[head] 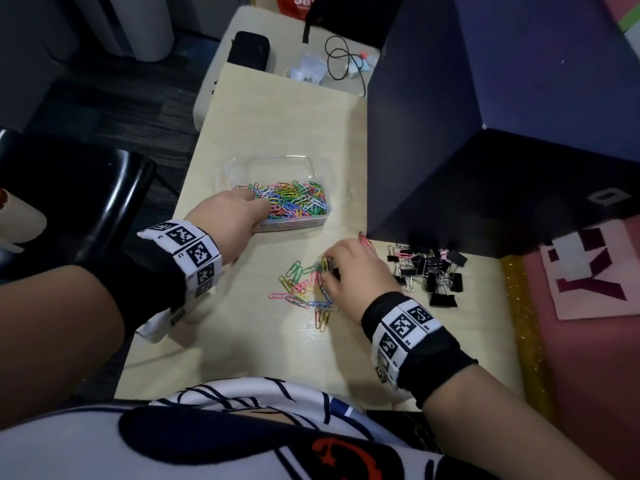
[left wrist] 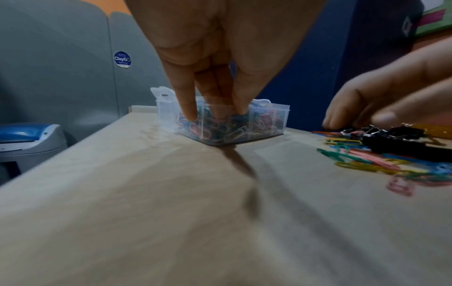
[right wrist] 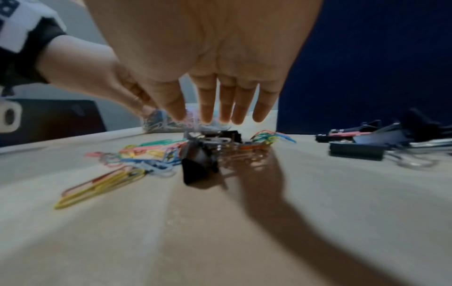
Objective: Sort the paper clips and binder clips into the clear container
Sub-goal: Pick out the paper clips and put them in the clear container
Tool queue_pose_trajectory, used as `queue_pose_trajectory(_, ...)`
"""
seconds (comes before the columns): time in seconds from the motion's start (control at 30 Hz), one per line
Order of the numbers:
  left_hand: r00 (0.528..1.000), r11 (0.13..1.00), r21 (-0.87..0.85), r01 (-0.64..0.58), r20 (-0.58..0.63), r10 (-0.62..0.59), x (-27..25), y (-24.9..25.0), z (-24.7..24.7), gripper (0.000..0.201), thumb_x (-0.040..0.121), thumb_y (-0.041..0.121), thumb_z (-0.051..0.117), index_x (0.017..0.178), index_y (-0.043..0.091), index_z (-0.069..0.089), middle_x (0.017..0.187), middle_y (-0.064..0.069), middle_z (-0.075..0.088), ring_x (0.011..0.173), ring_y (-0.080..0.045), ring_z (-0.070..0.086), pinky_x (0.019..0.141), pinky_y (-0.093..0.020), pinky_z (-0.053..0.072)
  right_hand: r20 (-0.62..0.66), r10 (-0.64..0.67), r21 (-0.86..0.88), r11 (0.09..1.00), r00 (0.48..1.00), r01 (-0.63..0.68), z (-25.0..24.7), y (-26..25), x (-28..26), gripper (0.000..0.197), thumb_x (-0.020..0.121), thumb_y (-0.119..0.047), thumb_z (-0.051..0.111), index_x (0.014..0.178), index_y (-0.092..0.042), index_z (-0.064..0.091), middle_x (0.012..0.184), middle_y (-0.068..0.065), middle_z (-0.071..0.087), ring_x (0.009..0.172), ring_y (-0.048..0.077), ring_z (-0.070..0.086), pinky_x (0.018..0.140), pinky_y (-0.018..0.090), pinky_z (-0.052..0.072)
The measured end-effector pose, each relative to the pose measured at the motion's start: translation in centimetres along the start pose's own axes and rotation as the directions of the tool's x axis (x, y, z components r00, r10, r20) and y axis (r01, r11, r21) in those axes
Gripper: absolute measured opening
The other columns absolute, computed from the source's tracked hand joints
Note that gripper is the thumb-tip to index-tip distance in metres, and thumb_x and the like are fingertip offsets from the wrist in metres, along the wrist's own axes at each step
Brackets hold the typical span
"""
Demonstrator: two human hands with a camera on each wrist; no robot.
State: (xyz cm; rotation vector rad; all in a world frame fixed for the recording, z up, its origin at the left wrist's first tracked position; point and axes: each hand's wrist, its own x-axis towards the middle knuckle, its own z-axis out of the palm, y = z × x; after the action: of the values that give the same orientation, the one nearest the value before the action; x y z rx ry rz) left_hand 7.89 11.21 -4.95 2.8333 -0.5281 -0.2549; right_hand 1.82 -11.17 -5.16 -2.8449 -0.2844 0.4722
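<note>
The clear container stands on the pale table; its near compartment is full of coloured paper clips and its far one looks bare. My left hand reaches into its near left corner, straight fingertips down among the clips. My right hand hovers with straight fingers over a loose heap of paper clips, holding nothing. A black binder clip lies in that heap under the hand. The binder clip pile sits just right of the hand.
A tall dark blue box stands close behind the binder clips and right of the container. A black chair is off the table's left edge. A black pouch and cables lie at the far end.
</note>
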Motion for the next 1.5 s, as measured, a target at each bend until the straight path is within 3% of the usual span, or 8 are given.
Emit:
queue_pose_trajectory(0.17, 1.000, 1.000, -0.006, -0.026, 0.015, 0.026, 0.1, 1.4, 0.5, 0.014, 0.089, 0.009, 0.051, 0.100, 0.008, 0.059, 0.097, -0.016, 0.057, 0.087, -0.034, 0.056, 0.070, -0.036, 0.041, 0.026, 0.233, 0.052, 0.971, 0.972, -0.234, -0.5, 2.7, -1.3, 0.032, 0.090, -0.034, 0.053, 0.118, -0.019, 0.053, 0.121, 0.004, 0.046, 0.114, 0.025, 0.047, 0.096, 0.037, 0.044)
queue_pose_trajectory(0.3, 0.998, 0.999, -0.021, -0.030, 0.053, 0.031, 0.0, 2.7, 0.5, 0.015, 0.090, 0.011, 0.051, 0.101, 0.008, 0.060, 0.102, -0.014, 0.058, 0.092, -0.032, 0.057, 0.076, -0.037, 0.045, 0.174, 0.221, 0.063, 0.970, 0.960, -0.235, 0.3, 3.3, -2.5, 0.054, 0.084, -0.052, 0.061, 0.127, -0.022, 0.046, 0.124, 0.002, 0.041, 0.111, 0.023, 0.051, 0.092, 0.034, 0.045)
queue_pose_trajectory(0.5, 1.000, 1.000, 0.021, 0.003, -0.009, -0.003, -0.1, 4.6, 0.4, 0.029, 0.089, 0.024, 0.054, 0.115, 0.013, 0.059, 0.111, -0.013, 0.055, 0.104, -0.035, 0.053, 0.083, -0.041, 0.048, 0.119, 0.186, 0.129, 0.971, 0.975, -0.201, 1.1, 3.7, -2.9, 0.040, 0.089, -0.041, 0.059, 0.120, -0.017, 0.052, 0.120, 0.005, 0.047, 0.102, 0.024, 0.055, 0.086, 0.031, 0.046)
queue_pose_trajectory(0.6, 0.989, 0.986, 0.100, -0.136, -0.048, 0.142, -0.7, 6.5, 0.2, 0.028, 0.081, 0.024, 0.052, 0.101, 0.009, 0.064, 0.094, -0.016, 0.060, 0.083, -0.038, 0.058, 0.068, -0.045, 0.051, 0.106, 0.186, 0.158, 0.967, 0.977, -0.202, 1.0, 4.1, -2.8, 0.033, 0.089, -0.036, 0.060, 0.117, -0.018, 0.053, 0.118, 0.005, 0.048, 0.100, 0.023, 0.056, 0.085, 0.030, 0.046)
queue_pose_trajectory(0.73, 0.943, 0.938, 0.141, -0.318, 0.151, 0.297, -1.1, 9.5, 1.4, 0.033, 0.081, 0.032, 0.043, 0.092, 0.011, 0.067, 0.089, -0.011, 0.061, 0.082, -0.034, 0.060, 0.066, -0.043, 0.054, 0.043, 0.154, 0.139, 0.978, 0.987, -0.158, 0.2, 4.8, -2.7, 0.030, 0.089, -0.027, 0.058, 0.118, -0.021, 0.052, 0.121, 0.004, 0.045, 0.104, 0.025, 0.056, 0.088, 0.034, 0.048)
queue_pose_trajectory(0.97, 0.927, 0.935, 0.232, -0.269, 0.327, 0.186, -1.2, 11.4, 2.9, 0.044, 0.085, 0.044, 0.053, 0.124, 0.022, 0.049, 0.116, -0.005, 0.052, 0.107, -0.028, 0.050, 0.086, -0.035, 0.043, 0.165, -0.120, 0.001, 0.993, 0.979, 0.121, -0.2, 4.8, -0.8, 0.043, 0.090, -0.014, 0.045, 0.132, -0.026, 0.045, 0.138, -0.001, 0.040, 0.117, 0.030, 0.043, 0.097, 0.041, 0.043)
queue_pose_trajectory(1.27, 0.941, 0.968, 0.216, -0.131, 0.335, 0.052, -1.0, 12.8, 3.3, 0.037, 0.085, 0.040, 0.051, 0.114, 0.016, 0.049, 0.109, -0.006, 0.056, 0.102, -0.028, 0.053, 0.083, -0.037, 0.046, 0.048, -0.071, 0.101, 0.993, 0.996, 0.066, -0.5, 5.8, -1.5, 0.028, 0.087, -0.026, 0.054, 0.114, -0.017, 0.050, 0.119, 0.004, 0.048, 0.105, 0.026, 0.052, 0.083, 0.037, 0.048)
queue_pose_trajectory(1.5, 0.964, 0.996, 0.009, -0.084, 0.253, 0.079, -0.1, 13.5, 2.1, 0.044, 0.079, 0.045, 0.056, 0.120, 0.027, 0.047, 0.106, 0.001, 0.054, 0.099, -0.023, 0.055, 0.078, -0.033, 0.051, 0.011, 0.201, 0.315, 0.929, 0.980, -0.194, -3.0, 8.6, -2.9, 0.024, 0.087, -0.032, 0.057, 0.105, -0.024, 0.044, 0.094, -0.006, 0.051, 0.085, 0.019, 0.054, 0.071, 0.031, 0.045)
